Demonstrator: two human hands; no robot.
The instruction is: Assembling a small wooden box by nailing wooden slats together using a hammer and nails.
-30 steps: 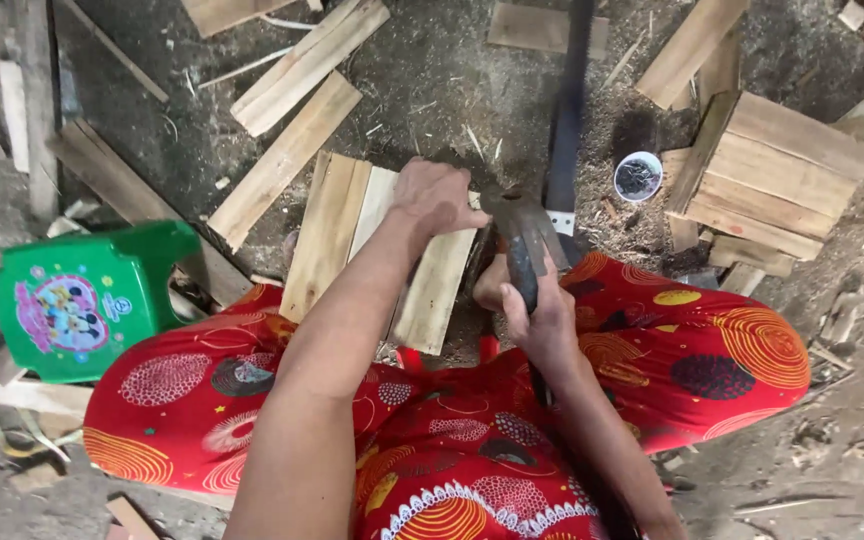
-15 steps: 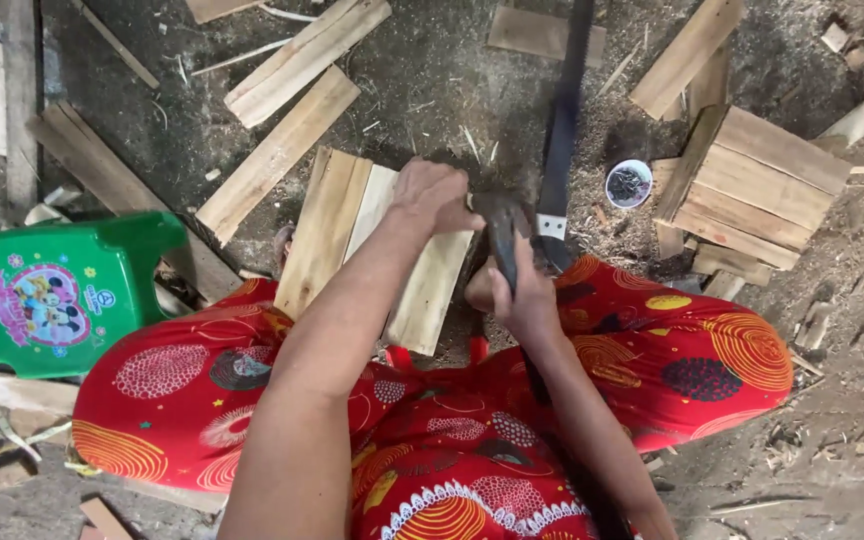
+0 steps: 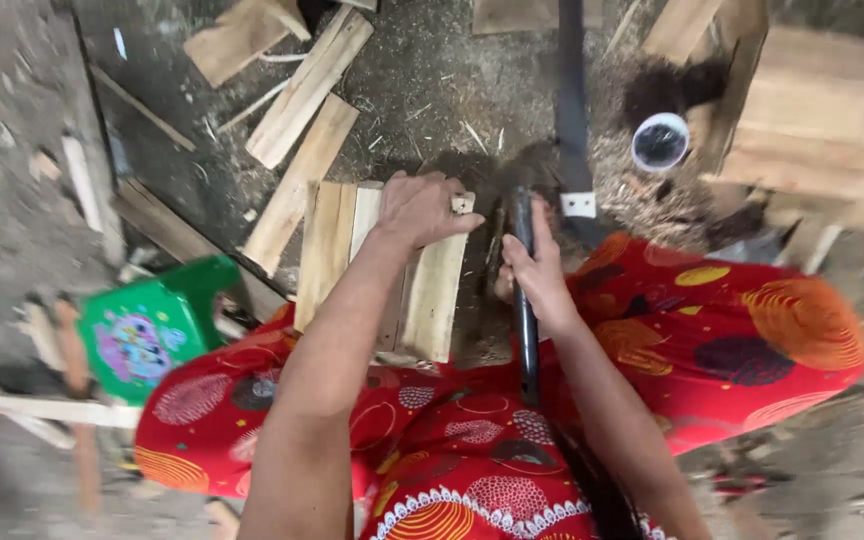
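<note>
Woodworking yard: planks (image 3: 304,92), sawdust-strewn ground (image 3: 422,100)

One head-worn camera looks steeply down from close above the person's lap, facing forward over the wooden panel (image 3: 382,265) onto the ground (image 3: 32,150).
</note>
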